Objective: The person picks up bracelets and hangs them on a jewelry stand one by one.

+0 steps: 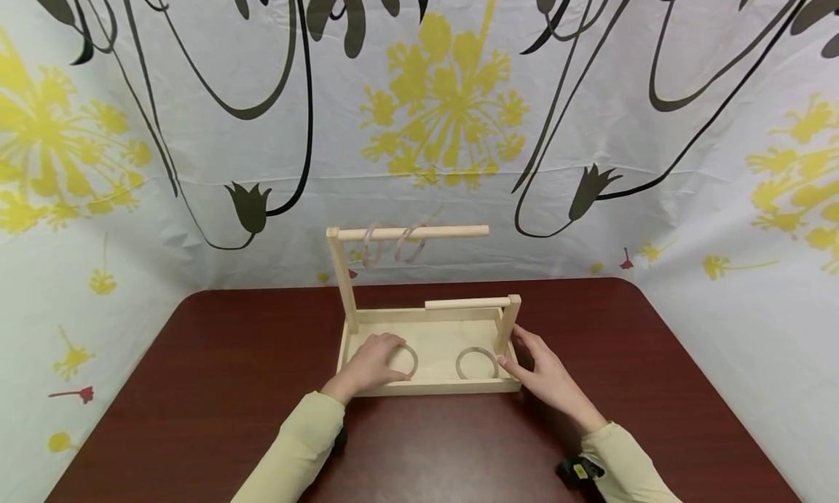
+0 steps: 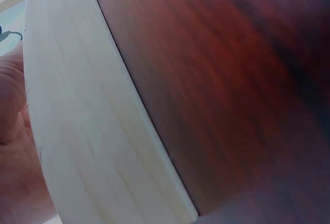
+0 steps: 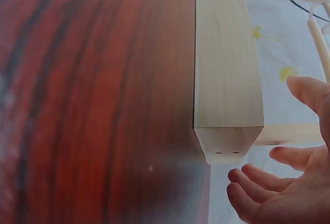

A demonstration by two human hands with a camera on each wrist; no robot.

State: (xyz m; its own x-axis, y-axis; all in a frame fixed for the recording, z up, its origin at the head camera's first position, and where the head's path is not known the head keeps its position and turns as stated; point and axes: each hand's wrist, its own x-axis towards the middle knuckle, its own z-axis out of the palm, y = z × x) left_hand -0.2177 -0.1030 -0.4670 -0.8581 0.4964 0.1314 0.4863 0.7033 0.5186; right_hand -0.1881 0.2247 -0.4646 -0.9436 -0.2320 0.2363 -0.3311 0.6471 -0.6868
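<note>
A shallow pale wooden tray (image 1: 435, 389) has a tall post with a long rod (image 1: 455, 231) on its left and a shorter post with a lower rod (image 1: 467, 303) on its right. One ring (image 1: 416, 360) lies inside at the left, partly covered by my left hand (image 1: 370, 362), whose thumb and fingers are spread apart over it. A second ring (image 1: 476, 350) lies near the right end. Beside it, my right hand (image 1: 547, 375) reaches around the tray's right end, thumb inside and fingers outside. In the right wrist view, the right fingers (image 3: 281, 154) are spread and hold nothing.
Two more rings, a left one (image 1: 364, 248) and a right one (image 1: 422, 250), hang on the long rod. The tray stands on a dark red-brown table (image 1: 249, 357). A patterned white cloth (image 1: 419, 146) surrounds the table's back and sides.
</note>
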